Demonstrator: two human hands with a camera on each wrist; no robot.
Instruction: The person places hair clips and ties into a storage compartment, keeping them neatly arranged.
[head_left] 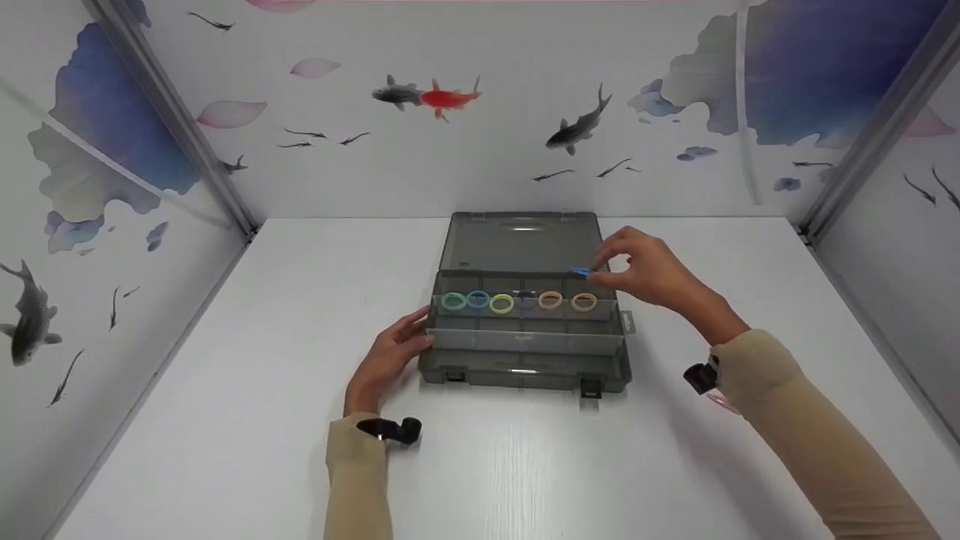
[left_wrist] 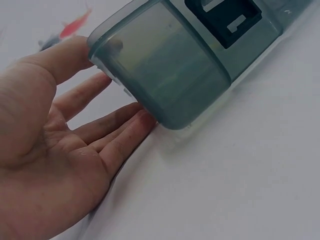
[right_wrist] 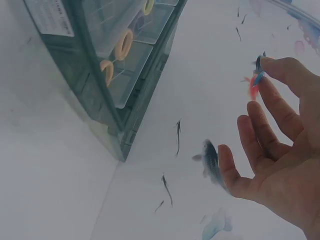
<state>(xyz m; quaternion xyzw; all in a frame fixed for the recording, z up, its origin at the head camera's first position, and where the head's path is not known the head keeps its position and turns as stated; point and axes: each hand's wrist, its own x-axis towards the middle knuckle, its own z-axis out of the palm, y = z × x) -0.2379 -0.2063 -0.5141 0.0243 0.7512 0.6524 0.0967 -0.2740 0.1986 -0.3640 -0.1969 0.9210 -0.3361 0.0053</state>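
Note:
A grey translucent storage box point(head_left: 525, 360) stands with its lid point(head_left: 525, 244) laid back. My left hand point(head_left: 385, 360) holds the box at its left side. In the left wrist view, the thumb reaches over the rim, its tip showing through the plastic, while the fingers point(left_wrist: 122, 132) touch the outer wall. Between thumb and index fingertip, my right hand point(head_left: 649, 270) pinches a small blue ring point(head_left: 580, 271) above the box's back right part. Across the box runs a row of coloured rings, among them a green ring point(head_left: 453, 301), a yellow ring point(head_left: 502, 304) and an orange ring point(head_left: 583, 302).
Beneath my right forearm, a pink object point(head_left: 722, 401) lies partly hidden on the white table point(head_left: 240, 397). Clear dividers point(head_left: 517, 341) split the box. Latches point(head_left: 591, 388) stick out at its front. White walls point(head_left: 510, 165) with painted fish enclose the table.

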